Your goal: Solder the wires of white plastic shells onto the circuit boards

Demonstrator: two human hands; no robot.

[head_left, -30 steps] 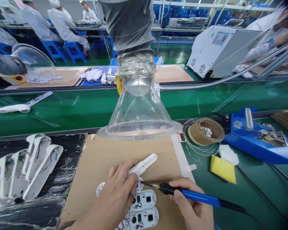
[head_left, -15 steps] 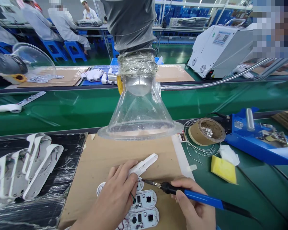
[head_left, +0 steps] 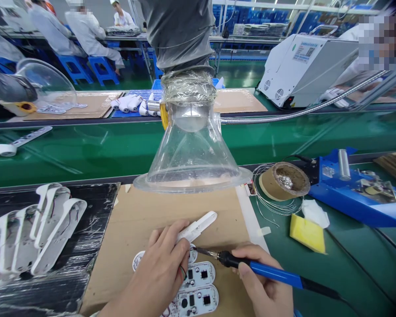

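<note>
My left hand (head_left: 160, 270) lies over a small white circuit board (head_left: 193, 254), fingers closed and pressing on it; its middle is hidden. Thin red and green wires (head_left: 184, 272) show beside the palm. A long white plastic housing (head_left: 201, 225) sticks out beyond the fingertips. In my right hand (head_left: 270, 281) is a soldering iron (head_left: 277, 274) with a blue handle, gripped like a pen. Its tip is at the board's right end, close to my left thumb; contact is hard to tell. Two more circuit boards (head_left: 206, 300) lie just below, partly under the left hand.
A clear fume hood (head_left: 191, 165) hangs above the cardboard (head_left: 145, 207). White housings with wires (head_left: 57, 224) lie at left. On the right are a solder wire roll (head_left: 267, 187), yellow sponge (head_left: 307, 233) and blue soldering device (head_left: 356, 189). Beyond runs a green conveyor (head_left: 102, 154).
My right hand and the soldering iron have shifted slightly left. The left hand stays put. On the conveyor, the white part at far left has moved further left.
</note>
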